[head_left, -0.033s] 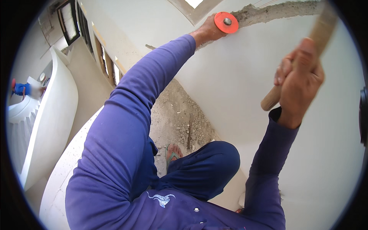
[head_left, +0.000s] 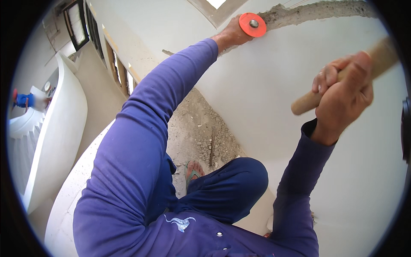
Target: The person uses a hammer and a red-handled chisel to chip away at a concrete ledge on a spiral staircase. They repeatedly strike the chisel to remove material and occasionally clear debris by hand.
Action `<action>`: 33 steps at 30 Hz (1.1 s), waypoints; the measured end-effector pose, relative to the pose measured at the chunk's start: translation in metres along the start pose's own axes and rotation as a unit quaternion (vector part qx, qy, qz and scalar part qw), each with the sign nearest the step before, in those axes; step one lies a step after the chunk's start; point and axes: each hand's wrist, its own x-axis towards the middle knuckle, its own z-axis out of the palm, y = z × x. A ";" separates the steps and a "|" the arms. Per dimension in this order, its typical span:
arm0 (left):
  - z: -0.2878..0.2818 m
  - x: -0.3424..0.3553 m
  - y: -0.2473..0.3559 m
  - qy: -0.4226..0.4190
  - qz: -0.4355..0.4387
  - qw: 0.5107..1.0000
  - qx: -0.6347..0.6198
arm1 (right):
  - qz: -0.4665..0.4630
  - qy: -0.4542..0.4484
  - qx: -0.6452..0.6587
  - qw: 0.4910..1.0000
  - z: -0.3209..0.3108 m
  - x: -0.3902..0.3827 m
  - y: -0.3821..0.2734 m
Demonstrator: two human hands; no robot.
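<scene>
My left hand (head_left: 231, 34) reaches up to the white wall (head_left: 265, 94) and grips a chisel behind its round orange hand guard (head_left: 252, 24). The chisel's shaft and tip are hidden; the guard sits at the left end of a rough grey groove (head_left: 308, 12) cut across the wall. My right hand (head_left: 342, 94) is raised to the right, away from the wall, closed around a wooden handle (head_left: 306, 102). The head of that tool is out of view. Both arms wear purple sleeves.
Grey rubble and dust (head_left: 201, 132) lie on the floor at the wall's foot, next to my foot in a sandal (head_left: 193, 171). A curved white stair wall (head_left: 55, 141) runs down the left. A person in blue (head_left: 23, 100) stands far off on the left.
</scene>
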 end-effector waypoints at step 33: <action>-0.008 -0.005 0.013 -0.049 -0.082 0.995 -0.040 | 0.282 -0.221 -0.226 0.906 -0.007 0.009 0.090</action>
